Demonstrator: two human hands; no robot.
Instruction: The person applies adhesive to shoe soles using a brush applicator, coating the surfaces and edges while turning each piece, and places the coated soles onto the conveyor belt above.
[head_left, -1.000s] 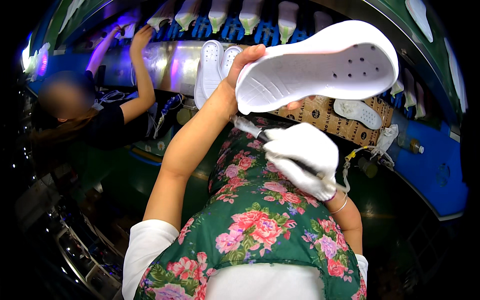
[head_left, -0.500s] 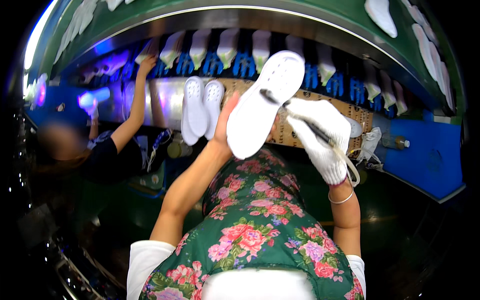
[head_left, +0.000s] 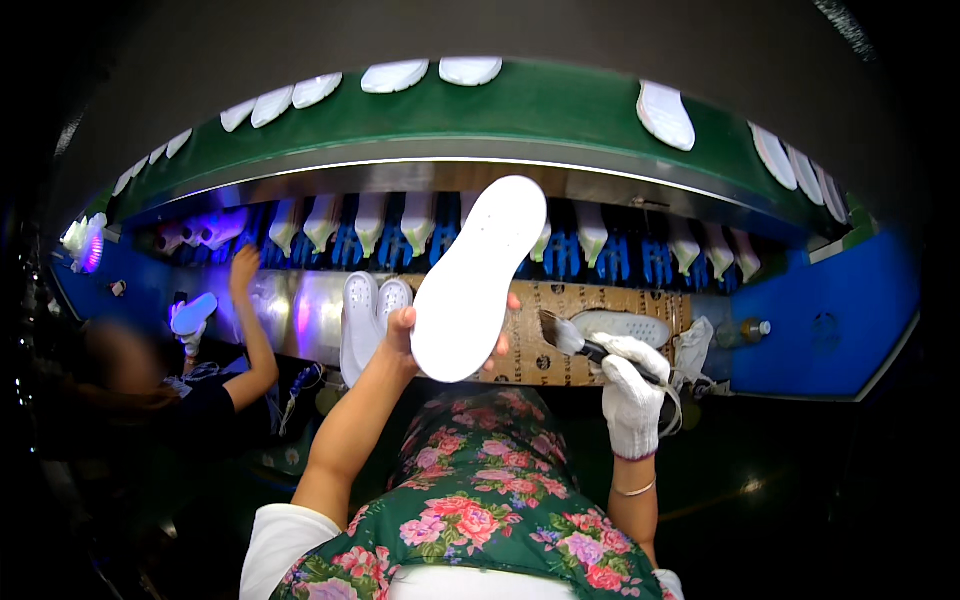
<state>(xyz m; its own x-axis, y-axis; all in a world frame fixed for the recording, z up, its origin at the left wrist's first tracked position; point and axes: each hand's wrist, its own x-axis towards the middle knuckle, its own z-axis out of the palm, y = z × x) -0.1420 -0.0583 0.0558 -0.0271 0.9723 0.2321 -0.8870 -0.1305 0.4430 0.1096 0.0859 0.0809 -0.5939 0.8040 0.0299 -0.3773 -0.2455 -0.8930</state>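
A white shoe sole (head_left: 480, 280) is held up in front of me by my bare left hand (head_left: 398, 338), thumb on one edge and fingertips round the other. Its broad flat face is toward me, with small holes near the upper end. My right hand (head_left: 632, 400), in a white knit glove, is closed round a dark-handled brush (head_left: 568, 335) with a pale tube trailing from it. The brush is apart from the held sole, over the cardboard. Close to the brush, another white sole (head_left: 630, 327) lies on the cardboard-covered bench (head_left: 540, 370).
Two white soles (head_left: 358, 325) stand left of my left hand. Behind the bench runs a row of pale shoe uppers (head_left: 370, 222) among blue holders. Further back, a green conveyor (head_left: 560, 110) carries several soles. A co-worker's arm (head_left: 255, 330) reaches in at left; a bottle (head_left: 752, 330) stands at right.
My right hand has drawn the brush away from the held sole, down toward the bench. The held sole has shifted left and lower in view. The view now takes in more of the conveyor.
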